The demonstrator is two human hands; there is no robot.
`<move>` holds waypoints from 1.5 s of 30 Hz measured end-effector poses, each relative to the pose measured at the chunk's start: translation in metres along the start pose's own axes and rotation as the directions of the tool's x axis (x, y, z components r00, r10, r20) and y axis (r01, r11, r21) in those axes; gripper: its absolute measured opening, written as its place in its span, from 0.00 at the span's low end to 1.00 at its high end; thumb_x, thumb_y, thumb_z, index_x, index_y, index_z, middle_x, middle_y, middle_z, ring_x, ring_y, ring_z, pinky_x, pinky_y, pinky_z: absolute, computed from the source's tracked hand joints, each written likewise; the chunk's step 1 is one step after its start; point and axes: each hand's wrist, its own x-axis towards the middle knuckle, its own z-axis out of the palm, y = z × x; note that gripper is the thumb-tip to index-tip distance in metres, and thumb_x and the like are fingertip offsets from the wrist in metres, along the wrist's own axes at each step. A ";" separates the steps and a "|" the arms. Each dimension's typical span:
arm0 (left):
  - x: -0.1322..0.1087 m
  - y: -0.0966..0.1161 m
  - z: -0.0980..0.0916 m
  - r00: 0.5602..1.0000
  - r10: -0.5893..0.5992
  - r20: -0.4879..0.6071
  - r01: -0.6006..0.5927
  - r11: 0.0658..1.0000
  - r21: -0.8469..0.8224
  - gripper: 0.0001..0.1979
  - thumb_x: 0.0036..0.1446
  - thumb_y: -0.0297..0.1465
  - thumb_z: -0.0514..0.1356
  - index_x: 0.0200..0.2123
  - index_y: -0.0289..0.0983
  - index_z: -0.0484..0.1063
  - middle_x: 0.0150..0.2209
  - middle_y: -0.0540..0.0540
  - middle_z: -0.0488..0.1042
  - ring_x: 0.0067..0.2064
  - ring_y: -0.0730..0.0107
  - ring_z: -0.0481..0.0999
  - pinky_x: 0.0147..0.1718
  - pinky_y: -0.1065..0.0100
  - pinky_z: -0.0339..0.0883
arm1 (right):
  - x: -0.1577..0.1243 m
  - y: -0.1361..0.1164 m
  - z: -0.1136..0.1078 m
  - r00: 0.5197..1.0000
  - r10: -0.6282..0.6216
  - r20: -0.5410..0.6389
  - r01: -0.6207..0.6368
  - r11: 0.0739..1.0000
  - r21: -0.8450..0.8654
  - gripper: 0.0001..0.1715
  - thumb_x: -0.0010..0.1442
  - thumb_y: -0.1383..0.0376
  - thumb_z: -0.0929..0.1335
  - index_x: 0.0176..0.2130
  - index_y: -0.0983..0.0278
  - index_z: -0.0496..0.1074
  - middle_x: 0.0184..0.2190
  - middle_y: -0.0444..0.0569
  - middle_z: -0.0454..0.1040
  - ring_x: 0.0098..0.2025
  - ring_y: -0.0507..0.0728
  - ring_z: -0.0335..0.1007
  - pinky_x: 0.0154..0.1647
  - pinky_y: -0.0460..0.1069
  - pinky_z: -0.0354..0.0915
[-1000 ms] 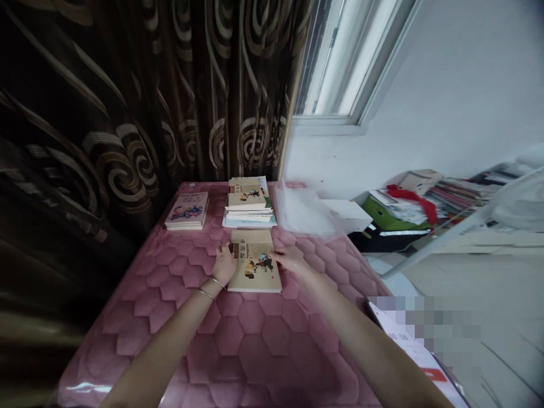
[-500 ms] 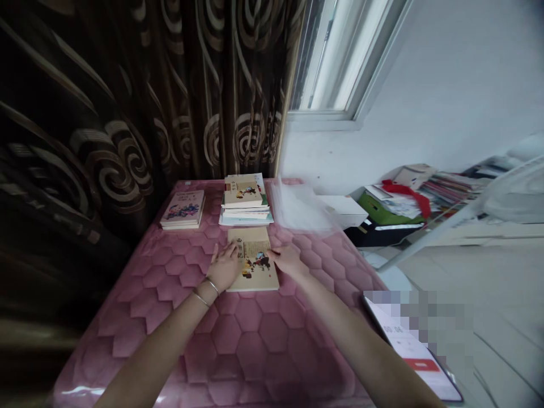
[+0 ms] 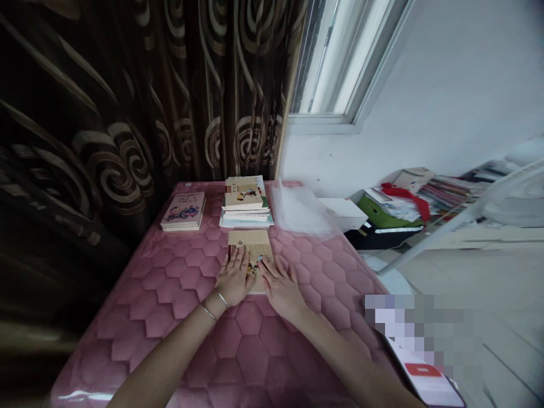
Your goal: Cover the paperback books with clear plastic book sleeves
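A tan illustrated paperback (image 3: 249, 243) lies flat on the quilted pink mattress (image 3: 250, 357), and my hands cover its lower half. My left hand (image 3: 233, 277) rests on the book's left part with fingers spread, two thin bangles on the wrist. My right hand (image 3: 278, 286) lies beside it on the right part, fingertips on the cover, heel on the pink quilting. Neither hand grips the book. Just beyond it stand a stack of books (image 3: 245, 204) and a pink-covered book (image 3: 183, 211).
A clear plastic sheet (image 3: 300, 211) lies at the mattress's far right corner. A dark patterned curtain (image 3: 106, 113) hangs along the left. A phone (image 3: 425, 377) lies at the right edge. Beyond that edge are a white box (image 3: 344, 214) and a green box (image 3: 378, 212) with papers.
Both hands have slid inward from the book's side edges onto its cover, and now nearly meet over the lower middle. The book has not visibly moved.
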 end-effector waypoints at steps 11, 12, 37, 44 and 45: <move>-0.010 -0.058 -0.020 0.980 0.180 0.083 -0.173 0.981 -0.083 0.30 0.64 0.40 0.48 0.66 0.36 0.51 0.68 0.39 0.49 0.69 0.57 0.46 0.65 0.50 0.40 | 0.007 0.013 -0.013 0.995 -0.028 0.098 0.027 1.000 0.003 0.28 0.68 0.60 0.52 0.63 0.58 0.60 0.64 0.49 0.58 0.68 0.66 0.42 0.64 0.72 0.34; -0.002 -0.054 -0.021 0.981 0.178 0.071 -0.174 0.983 -0.064 0.29 0.63 0.39 0.49 0.65 0.36 0.53 0.67 0.39 0.51 0.68 0.57 0.47 0.65 0.49 0.40 | 0.015 0.008 -0.014 0.995 -0.043 0.088 0.043 0.999 0.002 0.27 0.68 0.60 0.53 0.62 0.59 0.61 0.64 0.50 0.59 0.68 0.66 0.43 0.65 0.71 0.34; -0.017 -0.064 -0.017 0.982 0.187 0.031 -0.175 0.960 -0.219 0.25 0.66 0.33 0.44 0.65 0.36 0.53 0.67 0.42 0.52 0.68 0.67 0.49 0.65 0.58 0.47 | 0.023 0.062 -0.003 0.982 0.027 0.186 -0.034 0.999 0.036 0.29 0.68 0.57 0.52 0.65 0.55 0.55 0.67 0.46 0.51 0.70 0.64 0.34 0.64 0.69 0.43; -0.062 -0.059 -0.036 0.965 0.263 -0.009 -0.256 0.933 -0.254 0.22 0.62 0.31 0.53 0.60 0.41 0.63 0.62 0.46 0.63 0.66 0.66 0.56 0.62 0.58 0.57 | -0.006 0.060 -0.008 0.985 0.057 -0.165 -0.021 0.978 0.209 0.26 0.60 0.70 0.58 0.54 0.63 0.72 0.55 0.53 0.70 0.59 0.60 0.60 0.60 0.57 0.57; -0.062 -0.057 -0.036 0.963 0.267 -0.014 -0.262 0.932 -0.252 0.22 0.61 0.31 0.55 0.59 0.41 0.65 0.62 0.45 0.65 0.65 0.64 0.58 0.62 0.58 0.58 | -0.007 0.051 -0.010 0.978 0.045 -0.203 0.004 0.972 0.236 0.25 0.58 0.71 0.59 0.51 0.62 0.74 0.53 0.53 0.72 0.57 0.60 0.63 0.58 0.57 0.59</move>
